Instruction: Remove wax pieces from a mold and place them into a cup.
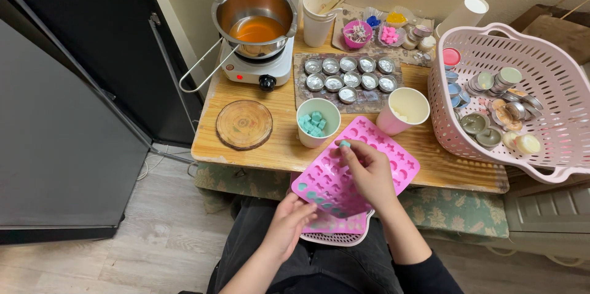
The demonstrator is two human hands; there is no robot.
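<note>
Fingers of right hand [369, 171] pinched on teal wax piece [345, 144] over pink mould [393, 159]; left hand [289, 223] gripping its edge.

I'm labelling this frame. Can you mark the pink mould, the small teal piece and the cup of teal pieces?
pink mould [393, 149], head view, upper bare part.
small teal piece [345, 143], head view, its top.
cup of teal pieces [309, 137], head view, front wall.

Bright pink mould [375, 152] dotted with small shaped hollows, teal cubes [313, 123] in a pale green cup [318, 137]. Amber liquid in a steel pot [255, 5]; pale pink lattice basket [553, 73].
</note>
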